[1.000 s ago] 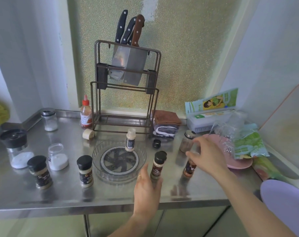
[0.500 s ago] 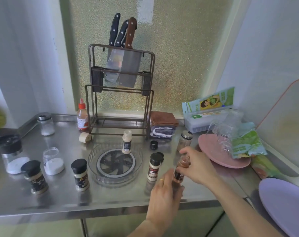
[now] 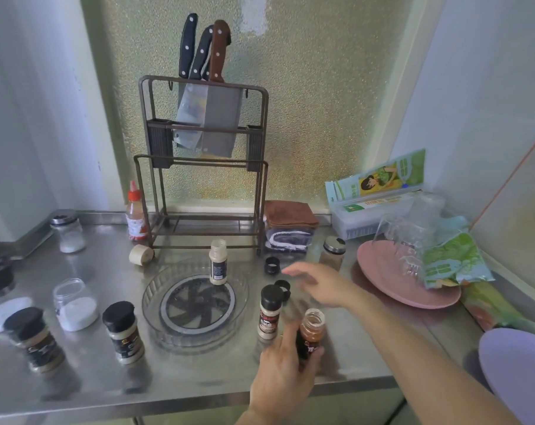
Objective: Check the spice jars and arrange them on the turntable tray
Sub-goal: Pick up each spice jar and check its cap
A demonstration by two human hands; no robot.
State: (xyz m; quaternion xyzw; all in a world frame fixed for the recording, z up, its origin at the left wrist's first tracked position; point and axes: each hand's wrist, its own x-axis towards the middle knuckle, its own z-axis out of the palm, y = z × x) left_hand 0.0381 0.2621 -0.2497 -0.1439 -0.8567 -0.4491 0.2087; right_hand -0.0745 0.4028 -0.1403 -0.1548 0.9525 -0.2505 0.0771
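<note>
Since half a second earlier the right hand (image 3: pixel 318 285) had let go of the uncapped red-spice jar (image 3: pixel 310 332) and reached out toward 1 o'clock, fingers straight (blurred, holding nothing). The left hand (image 3: pixel 286 375) gripped that jar upright, at 4 o'clock off the turntable tray (image 3: pixel 156 302).

A home kitchen is showing here: a knife rack (image 3: pixel 203 154) holding cleavers is standing on a stainless steel desk (image 3: pixel 199 372), with spice jars (image 3: pixel 123 335), a sauce bottle (image 3: pixel 135 211), folded cloths (image 3: pixel 290 214) and a pink plate (image 3: pixel 382 280) sitting around it.
</note>
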